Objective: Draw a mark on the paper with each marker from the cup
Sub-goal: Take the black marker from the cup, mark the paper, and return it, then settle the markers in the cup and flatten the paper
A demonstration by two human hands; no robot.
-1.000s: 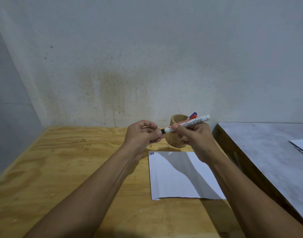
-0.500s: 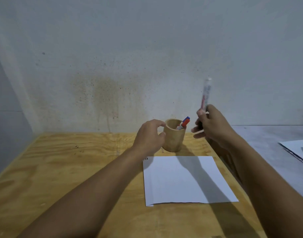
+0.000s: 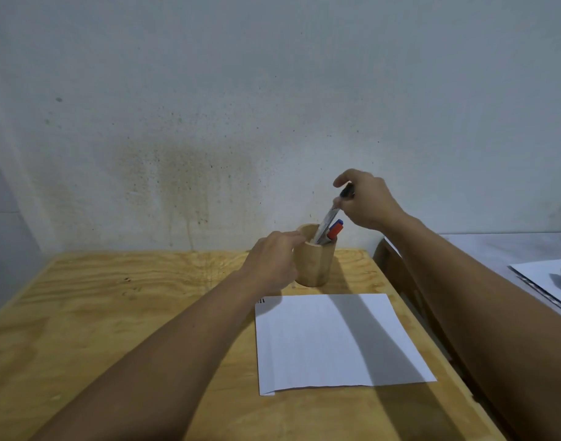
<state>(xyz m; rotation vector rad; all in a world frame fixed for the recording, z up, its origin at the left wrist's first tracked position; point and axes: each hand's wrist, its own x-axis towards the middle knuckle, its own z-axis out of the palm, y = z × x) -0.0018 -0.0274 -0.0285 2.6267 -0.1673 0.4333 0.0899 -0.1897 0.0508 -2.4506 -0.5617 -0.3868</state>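
A wooden cup stands at the far edge of the plywood table. My left hand wraps the cup's left side. My right hand, above the cup, pinches the black-capped end of a white marker that slants down with its lower end inside the cup. A red and blue marker stands in the cup beside it. A white paper lies in front of the cup, with small black marks at its far left corner.
A grey-topped table adjoins on the right, carrying another white sheet. A stained wall rises right behind the cup. Bare plywood stretches to the left of the paper.
The marker was gripped in both hands in front of the cup, then lifted upright by my right hand. Now its lower end is inside the cup, and my left hand has moved to the cup.
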